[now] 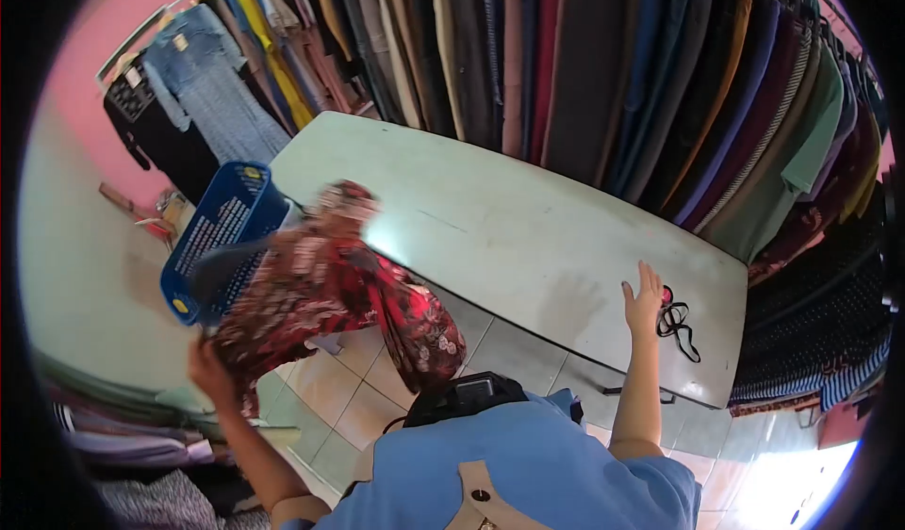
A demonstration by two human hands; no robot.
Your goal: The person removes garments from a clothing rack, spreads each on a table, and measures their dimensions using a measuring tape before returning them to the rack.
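Note:
My left hand [209, 365] grips the edge of a red and dark floral garment [330, 290], which hangs in the air and is smeared by motion. The garment spreads between the blue plastic basket [222, 233] and the near edge of the table [528, 228], covering part of the basket. Its exact kind I cannot make out. Over the right end of the table, my right hand [646, 296] is held up with fingers stretched out and nothing in them. Close beside it lies a black cord [677, 327] with a small pink-red piece.
Behind the table hangs a long rack of trousers [584, 68] and other clothes. A denim dress [212, 87] hangs at the left end. Folded clothes [141, 445] sit at lower left. A dark handle [636, 393] juts from the table's near side above the tiled floor [344, 407].

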